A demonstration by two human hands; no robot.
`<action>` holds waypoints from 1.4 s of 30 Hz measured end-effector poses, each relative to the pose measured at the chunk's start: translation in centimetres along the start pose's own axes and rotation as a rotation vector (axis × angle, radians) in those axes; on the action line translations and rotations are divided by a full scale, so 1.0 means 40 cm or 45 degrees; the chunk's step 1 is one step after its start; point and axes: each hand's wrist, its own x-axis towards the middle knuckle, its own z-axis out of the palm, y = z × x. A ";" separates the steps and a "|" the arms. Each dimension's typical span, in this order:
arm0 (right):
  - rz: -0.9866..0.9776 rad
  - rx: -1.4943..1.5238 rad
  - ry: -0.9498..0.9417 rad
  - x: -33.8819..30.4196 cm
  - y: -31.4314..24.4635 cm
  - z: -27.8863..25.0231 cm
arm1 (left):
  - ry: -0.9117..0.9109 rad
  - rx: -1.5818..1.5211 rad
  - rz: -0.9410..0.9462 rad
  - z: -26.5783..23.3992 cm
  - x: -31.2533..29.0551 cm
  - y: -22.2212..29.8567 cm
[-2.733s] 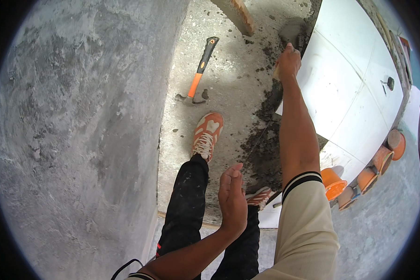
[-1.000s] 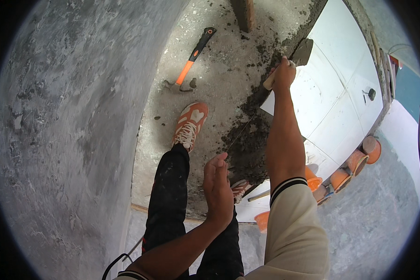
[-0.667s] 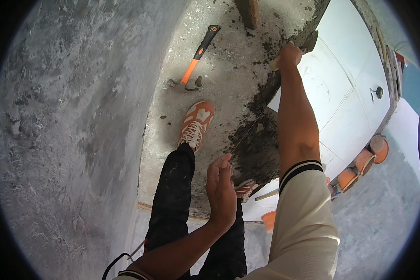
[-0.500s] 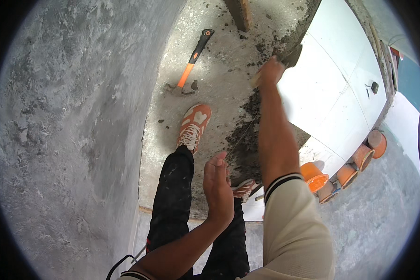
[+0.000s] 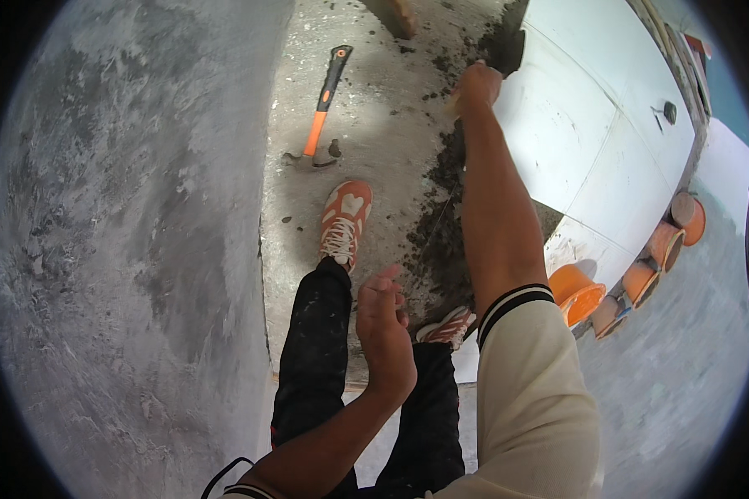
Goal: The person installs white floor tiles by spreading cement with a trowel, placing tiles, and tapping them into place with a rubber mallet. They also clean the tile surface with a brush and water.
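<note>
My right hand (image 5: 478, 85) is closed around the handle of a trowel, reaching far along the edge of the white tiles. The dark trowel blade (image 5: 511, 55) lies against the tile edge, by the dark, crumbly mortar (image 5: 441, 220). Most of the handle is hidden in the fist. Nothing shows in my left hand (image 5: 383, 333), which hovers in front of my legs with its fingers loosely bent and apart. To the right of the mortar strip stretch the large white floor tiles (image 5: 562, 125), some smeared with grey.
A claw hammer (image 5: 317, 125) with an orange and black handle lies on the rough floor beyond my left shoe (image 5: 346, 218). Orange buckets (image 5: 576, 293) line the right side. A wooden piece (image 5: 395, 17) lies at the far end; a grey wall (image 5: 133, 224) rises on the left.
My right hand and the trowel have moved a little farther away along the tile edge. The left hand has stayed nearly in place, its fingers slightly more bent. The view has shifted a little.
</note>
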 end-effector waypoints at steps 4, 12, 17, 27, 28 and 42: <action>0.081 -0.153 0.077 -0.093 0.138 -0.001 | 0.061 0.002 0.031 -0.006 0.009 -0.019; 0.243 -0.134 0.077 -0.321 0.355 -0.067 | 0.085 0.002 0.061 -0.036 0.007 -0.050; 0.275 -0.043 0.033 -0.463 0.462 -0.105 | 0.058 -0.044 0.055 -0.063 0.008 -0.088; -0.167 -0.121 -0.123 -0.500 0.521 -0.197 | 0.029 -0.146 0.034 -0.074 0.003 -0.044; -0.157 -0.058 -0.191 -0.450 0.437 -0.179 | 0.033 -0.144 0.031 -0.072 0.006 -0.034; -0.321 -0.247 0.110 0.021 0.071 -0.080 | -0.008 -0.111 -0.048 -0.024 -0.003 0.009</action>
